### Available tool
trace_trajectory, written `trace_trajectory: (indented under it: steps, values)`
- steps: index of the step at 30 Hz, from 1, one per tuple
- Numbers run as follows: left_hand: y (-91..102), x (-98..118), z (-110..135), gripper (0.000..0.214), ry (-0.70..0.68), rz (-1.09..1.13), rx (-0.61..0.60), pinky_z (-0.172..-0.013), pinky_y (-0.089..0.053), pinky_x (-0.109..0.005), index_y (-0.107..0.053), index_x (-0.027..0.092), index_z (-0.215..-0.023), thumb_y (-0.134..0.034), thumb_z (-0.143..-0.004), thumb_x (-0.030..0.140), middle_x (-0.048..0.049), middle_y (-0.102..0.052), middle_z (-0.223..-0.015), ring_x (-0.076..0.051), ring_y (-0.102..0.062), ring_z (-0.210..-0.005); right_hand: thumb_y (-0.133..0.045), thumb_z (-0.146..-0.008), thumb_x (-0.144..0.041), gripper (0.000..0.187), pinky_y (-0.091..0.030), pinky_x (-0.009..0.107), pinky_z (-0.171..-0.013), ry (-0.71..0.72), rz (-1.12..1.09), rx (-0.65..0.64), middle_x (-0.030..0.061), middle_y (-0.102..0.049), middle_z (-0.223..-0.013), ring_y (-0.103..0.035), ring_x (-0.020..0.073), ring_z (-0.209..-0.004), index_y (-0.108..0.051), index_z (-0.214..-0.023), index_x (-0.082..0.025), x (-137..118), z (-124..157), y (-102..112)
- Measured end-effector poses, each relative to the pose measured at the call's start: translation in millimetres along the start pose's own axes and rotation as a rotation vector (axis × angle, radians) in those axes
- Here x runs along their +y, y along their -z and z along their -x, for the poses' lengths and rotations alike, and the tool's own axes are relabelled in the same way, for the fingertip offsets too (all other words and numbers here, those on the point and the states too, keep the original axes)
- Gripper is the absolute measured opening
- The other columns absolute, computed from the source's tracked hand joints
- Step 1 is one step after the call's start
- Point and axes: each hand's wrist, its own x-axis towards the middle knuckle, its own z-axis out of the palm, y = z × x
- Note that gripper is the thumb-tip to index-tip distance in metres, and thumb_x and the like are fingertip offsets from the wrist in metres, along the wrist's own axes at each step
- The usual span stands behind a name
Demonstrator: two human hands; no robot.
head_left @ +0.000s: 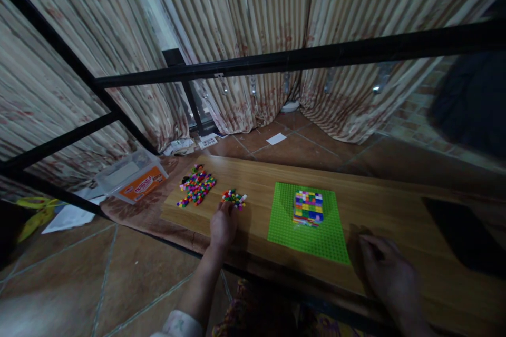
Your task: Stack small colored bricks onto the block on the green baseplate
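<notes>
My left hand [223, 225] reaches down at the small pile of toy bricks [236, 198], its thumb and fingers pinched together at the near edge. Whatever lies between those fingertips is too small to make out. To the right, a green baseplate [282, 226] lies on the wooden table, bearing a block built of multicoloured bricks [309, 206]. My right hand [389, 271] rests on the table just right of the baseplate, fingers curled inward, with no brick showing in them. A larger heap of loose bricks [198, 185] is spread left of the small pile.
A clear plastic box with an orange label [143, 184] stands at the wooden table's [245, 168] left end. A dark flat object [462, 231] lies at the right. Beyond the table runs a black metal rail [276, 60] in front of striped curtains [253, 10].
</notes>
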Motion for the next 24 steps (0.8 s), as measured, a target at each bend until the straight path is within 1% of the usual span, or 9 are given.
trace_trajectory:
  steps: [3,6,10,12,14,16,18,19,24]
  values:
    - [-1.3,1,-1,0.014,-0.009,-0.04,-0.002,-0.069,-0.044,-0.027,-0.065,0.02,-0.096,-0.052,-0.09,0.023,-0.0089,-0.067,-0.102,-0.021,-0.066,-0.084,-0.041,-0.089,-0.053,0.043,-0.05,0.033,-0.07,0.02,-0.041,0.029,0.0103,-0.07,-0.096,-0.066,0.0225,-0.078,-0.067,-0.089,-0.02,-1,-1,-1]
    - [-1.9,1,-2,0.013,-0.035,-0.013,0.028,-0.068,-0.044,-0.026,-0.065,0.02,-0.093,-0.052,-0.09,0.024,-0.0082,-0.067,-0.099,-0.019,-0.066,-0.081,-0.041,-0.09,-0.053,0.042,-0.05,0.033,-0.07,0.036,-0.054,0.041,0.0107,-0.07,-0.095,-0.066,0.0223,-0.078,-0.067,-0.088,-0.019,-1,-1,-2]
    - [0.3,5,-4,0.014,-0.067,0.15,0.133,-0.063,-0.044,-0.025,-0.064,0.018,-0.082,-0.054,-0.087,0.026,-0.0063,-0.066,-0.086,-0.016,-0.063,-0.068,-0.043,-0.09,-0.053,0.041,-0.05,0.033,-0.072,0.029,-0.059,0.04,0.0103,-0.07,-0.097,-0.067,0.0226,-0.081,-0.067,-0.089,-0.02,0,1,-4]
    - [1.5,14,-2,0.015,-0.075,0.285,0.133,-0.058,-0.043,-0.024,-0.062,0.018,-0.078,-0.055,-0.085,0.029,-0.0042,-0.064,-0.077,-0.015,-0.061,-0.061,-0.043,-0.09,-0.053,0.041,-0.05,0.033,-0.072,0.017,-0.061,0.034,0.0099,-0.07,-0.097,-0.067,0.023,-0.083,-0.067,-0.089,-0.02,0,1,-5]
    - [1.0,28,4,0.016,-0.057,0.45,0.068,-0.054,-0.042,-0.023,-0.062,0.018,-0.079,-0.057,-0.083,0.032,-0.0011,-0.062,-0.066,-0.014,-0.058,-0.055,-0.043,-0.09,-0.053,0.04,-0.05,0.033,-0.072,0.009,-0.066,0.032,0.0096,-0.07,-0.097,-0.067,0.0229,-0.082,-0.067,-0.089,-0.02,0,1,-5]
    - [-1.9,45,11,0.017,-0.011,0.655,-0.043,-0.05,-0.041,-0.022,-0.061,0.018,-0.082,-0.059,-0.081,0.035,0.0011,-0.06,-0.061,-0.013,-0.057,-0.052,-0.044,-0.09,-0.052,0.039,-0.05,0.033,-0.072,0.009,-0.065,0.032,0.0093,-0.07,-0.096,-0.067,0.0226,-0.081,-0.067,-0.089,-0.02,-1,0,-6]
    - [-6.9,64,17,0.017,0.02,0.845,-0.145,-0.052,-0.043,-0.022,-0.061,0.018,-0.082,-0.063,-0.077,0.034,0.0009,-0.062,-0.063,-0.014,-0.059,-0.055,-0.044,-0.09,-0.051,0.038,-0.05,0.034,-0.072,0.019,-0.064,0.034,0.0092,-0.07,-0.096,-0.066,0.0226,-0.081,-0.067,-0.089,-0.02,-1,0,-5]
    - [-9.7,73,20,0.016,0.023,0.911,-0.171,-0.053,-0.045,-0.022,-0.062,0.017,-0.079,-0.065,-0.074,0.032,0.0001,-0.064,-0.067,-0.013,-0.06,-0.058,-0.044,-0.09,-0.05,0.038,-0.05,0.034,-0.073,0.025,-0.066,0.037,0.0091,-0.07,-0.096,-0.066,0.0227,-0.081,-0.067,-0.089,-0.02,-1,0,-5]
    - [-20.5,106,19,0.014,0.049,1.075,-0.255,-0.055,-0.046,-0.023,-0.062,0.016,-0.067,-0.072,-0.065,0.026,-0.0006,-0.067,-0.069,-0.013,-0.061,-0.06,-0.043,-0.09,-0.049,0.038,-0.05,0.034,-0.072,0.013,-0.072,0.038,0.0083,-0.07,-0.093,-0.066,0.0224,-0.08,-0.067,-0.089,-0.02,-2,0,-5]
